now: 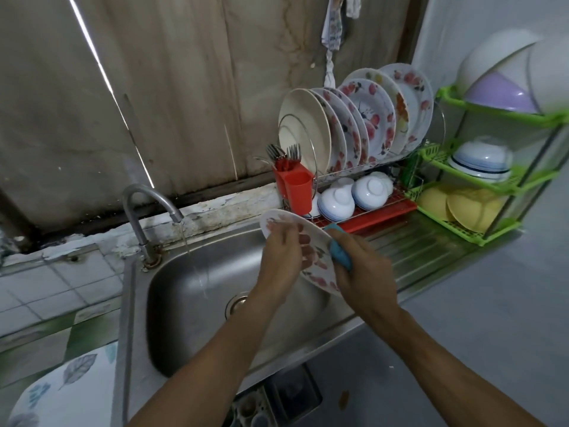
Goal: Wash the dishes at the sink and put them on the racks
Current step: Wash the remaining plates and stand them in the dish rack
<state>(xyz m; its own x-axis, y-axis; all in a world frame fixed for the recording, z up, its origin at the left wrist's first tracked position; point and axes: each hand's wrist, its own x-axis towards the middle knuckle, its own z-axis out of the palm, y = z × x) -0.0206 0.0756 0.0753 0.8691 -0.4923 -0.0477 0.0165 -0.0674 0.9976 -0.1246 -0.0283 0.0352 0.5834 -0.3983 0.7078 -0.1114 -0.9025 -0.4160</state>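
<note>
Holding the floral plate point(318, 266) tilted above the right half of the steel sink point(172, 303), you have your left hand point(283, 257) clamped on it, fingers curled across its patterned face, while your right hand point(363, 266) has its fingers wrapped round a blue sponge point(340, 252) pressed against the plate's right edge. The likeliest trouble is a slip: the plate is probably wet and soapy, you grip it from one side only, and a hard push from the sponge could twist it loose and drop it into the basin or onto the rim. The tap point(144, 208) is running and its thin stream point(197, 269) falls left of the plate, so rinsing means carrying the plate across with that same one-sided hold. Racking it may be tight too, because the upper tier of the wire dish rack point(378, 215) is crowded with upright plates point(354, 124) standing close together, and a careless insertion could knock them against each other. On the lower tier, white bowls point(354, 192) sit upside down. The red cutlery holder point(295, 189) at the rack's left end carries forks point(283, 152), tines up. On the green shelf rack point(492, 109), beside the wire rack, you can see a purple bowl point(498, 94) on top, a blue-striped bowl point(480, 161) in the middle and yellow dishes point(468, 211) at the bottom.
</note>
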